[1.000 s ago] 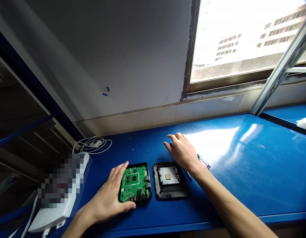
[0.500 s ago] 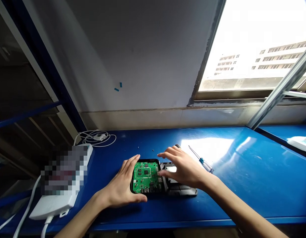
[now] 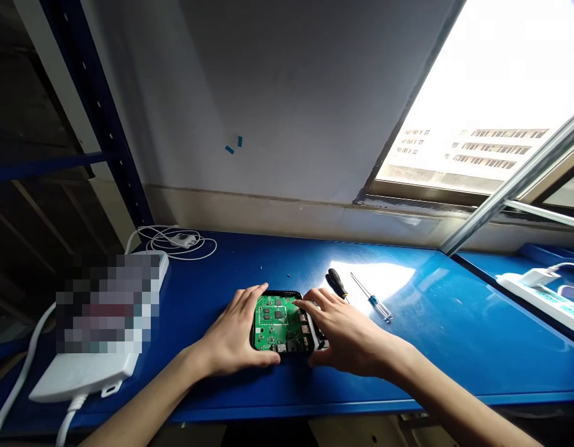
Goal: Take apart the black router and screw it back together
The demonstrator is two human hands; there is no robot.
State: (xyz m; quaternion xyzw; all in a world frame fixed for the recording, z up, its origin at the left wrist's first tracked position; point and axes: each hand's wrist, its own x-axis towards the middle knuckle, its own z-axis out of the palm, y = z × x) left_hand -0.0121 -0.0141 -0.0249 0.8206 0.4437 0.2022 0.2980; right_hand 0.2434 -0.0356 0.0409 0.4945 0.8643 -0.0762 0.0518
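A green circuit board [image 3: 273, 320] lies face up in a black plastic case on the blue table. My left hand [image 3: 233, 329] wraps the case's left side, thumb at the near edge and fingers at the far edge. A black and grey plastic cover [image 3: 316, 335] adjoins the case on the right, mostly hidden under my right hand [image 3: 342, 329]. That hand curls round it, with the forefinger reaching the board's far right corner and the thumb near the front edge. Metal ports line the board's right and near sides.
A black-handled screwdriver [image 3: 336, 283] and a clear blue-handled screwdriver [image 3: 378, 307] lie behind my right hand. Tiny screws [image 3: 289, 275] rest beyond the case. A white power strip [image 3: 89, 372], partly pixelated, and a coiled white cable [image 3: 184, 241] are at left; another power strip [image 3: 547, 298] is at right.
My right hand has come down from above the cover and closed round it beside the board. The black-handled screwdriver now shows more fully. The view has shifted, revealing the right-hand power strip.
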